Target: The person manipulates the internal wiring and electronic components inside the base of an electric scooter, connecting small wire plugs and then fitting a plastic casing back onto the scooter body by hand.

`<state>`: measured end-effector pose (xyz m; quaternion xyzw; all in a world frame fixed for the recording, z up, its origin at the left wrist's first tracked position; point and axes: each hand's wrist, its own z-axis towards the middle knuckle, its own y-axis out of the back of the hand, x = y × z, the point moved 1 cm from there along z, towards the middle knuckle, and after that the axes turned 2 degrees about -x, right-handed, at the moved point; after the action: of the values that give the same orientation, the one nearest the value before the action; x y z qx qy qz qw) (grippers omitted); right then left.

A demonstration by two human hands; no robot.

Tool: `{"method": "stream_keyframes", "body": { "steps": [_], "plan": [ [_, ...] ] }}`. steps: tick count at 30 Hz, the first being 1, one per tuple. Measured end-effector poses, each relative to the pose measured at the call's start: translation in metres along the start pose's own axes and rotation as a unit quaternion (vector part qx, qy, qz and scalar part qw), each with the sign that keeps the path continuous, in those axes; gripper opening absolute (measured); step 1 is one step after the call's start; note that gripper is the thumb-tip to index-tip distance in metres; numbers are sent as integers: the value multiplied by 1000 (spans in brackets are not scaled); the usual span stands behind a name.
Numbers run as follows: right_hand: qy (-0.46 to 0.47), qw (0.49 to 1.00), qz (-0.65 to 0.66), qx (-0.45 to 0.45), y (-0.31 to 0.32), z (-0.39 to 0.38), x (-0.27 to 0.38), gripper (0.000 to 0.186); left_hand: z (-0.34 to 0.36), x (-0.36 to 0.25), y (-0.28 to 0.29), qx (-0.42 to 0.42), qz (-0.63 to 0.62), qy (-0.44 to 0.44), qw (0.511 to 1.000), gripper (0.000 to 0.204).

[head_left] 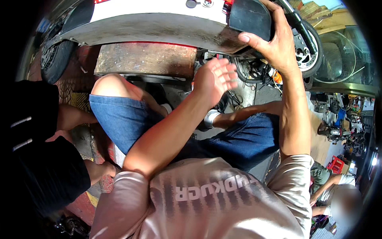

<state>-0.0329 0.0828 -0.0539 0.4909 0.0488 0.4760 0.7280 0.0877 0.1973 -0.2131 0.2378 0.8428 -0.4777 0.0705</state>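
Observation:
An electric scooter lies across the top of the view, its grey, dirt-stained side facing me. A black corner cover sits at the right end of its deck. My right hand grips that cover, thumb on the near edge and fingers wrapped over the far side. My left hand is in the air below the deck, fingers apart and holding nothing. A round black cap and a small metal socket show on the white panel. The right wheel has a brake disc; the left one is black-tyred.
A worn wooden block is under the deck. Cables and tools litter the floor between my feet. On the left stands a person in black shorts; another person sits at the right, near a red stool.

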Motion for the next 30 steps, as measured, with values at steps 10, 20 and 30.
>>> {"method": "stream_keyframes", "body": {
  "steps": [10,20,30],
  "plan": [
    [21,1000,3,-13,2,3,25,102,103,-15,-38,190,-265,-263,908,62],
    [13,998,-44,-47,-12,-5,-9,106,117,-18,-34,292,-233,-285,882,57],
    [71,995,-66,-15,-5,-9,-2,118,94,-28,-47,246,-292,-215,899,74]
  ]
}}
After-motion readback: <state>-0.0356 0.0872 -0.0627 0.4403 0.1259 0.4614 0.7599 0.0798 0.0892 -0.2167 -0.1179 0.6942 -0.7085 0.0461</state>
